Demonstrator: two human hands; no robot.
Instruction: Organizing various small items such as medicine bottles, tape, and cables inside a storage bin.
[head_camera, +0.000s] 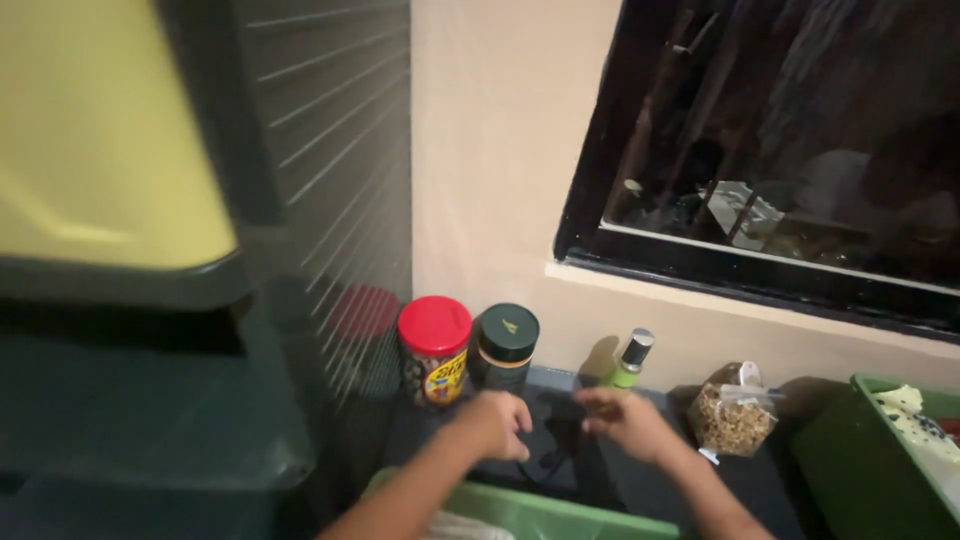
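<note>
A small dark object (556, 440), too blurred to be identified, lies on the dark bench (760, 480) between the two hands, in front of the jars. Nothing is seen lifted clear of the bench. The left hand (497, 422) is curled loosely, fingers down at the object's edge; contact appears likely. The right hand (625, 420) is half closed just beside it; whether anything is pinched cannot be told. Behind stand a red-lidded jar (434, 350), a dark-lidded jar (503, 348), a small green bottle (630, 362) and a bag of grain (735, 415).

2 jars (434, 350) (503, 347), 1 small bottle (630, 361), 1 clear bag (735, 411), 2 green bins (868, 450) (545, 512), 2 hands (497, 423) (626, 421)
</note>
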